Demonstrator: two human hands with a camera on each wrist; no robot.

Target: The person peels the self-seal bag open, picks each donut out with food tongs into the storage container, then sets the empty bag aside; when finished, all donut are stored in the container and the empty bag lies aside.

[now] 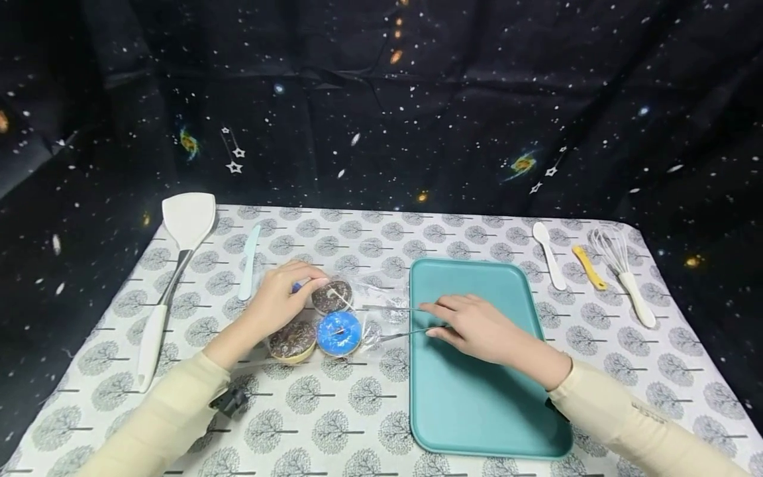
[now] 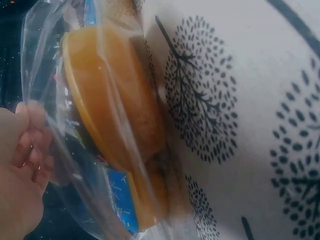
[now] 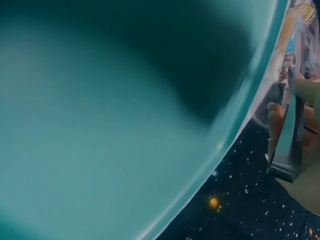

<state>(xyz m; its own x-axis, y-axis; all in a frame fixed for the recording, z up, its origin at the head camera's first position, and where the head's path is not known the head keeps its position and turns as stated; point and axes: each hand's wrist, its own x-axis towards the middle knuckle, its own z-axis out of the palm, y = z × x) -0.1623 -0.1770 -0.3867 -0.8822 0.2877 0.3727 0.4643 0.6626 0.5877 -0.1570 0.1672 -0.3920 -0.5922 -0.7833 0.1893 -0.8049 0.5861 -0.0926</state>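
Note:
Three doughnuts lie in a clear plastic bag (image 1: 381, 291): a dark brown one with sprinkles (image 1: 332, 296), a blue-iced one (image 1: 339, 333) and another brown one (image 1: 292, 341). My left hand (image 1: 280, 291) pinches the bag at its left part, above the doughnuts; the left wrist view shows the fingers on the film beside a doughnut's pale side (image 2: 112, 95). Over the teal tray (image 1: 489, 411), my right hand (image 1: 477, 328) holds metal tongs (image 1: 401, 334), whose two arms stand apart and reach left towards the doughnuts. Where their tips touch is unclear through the film.
On the left lie a white spatula (image 1: 153, 338) and a pale blue plastic knife (image 1: 249, 265). Right of the tray are a white spoon (image 1: 550, 257), a yellow-handled utensil (image 1: 589, 267) and a whisk (image 1: 635, 295). A dark starry cloth (image 1: 381, 132) hangs behind the table.

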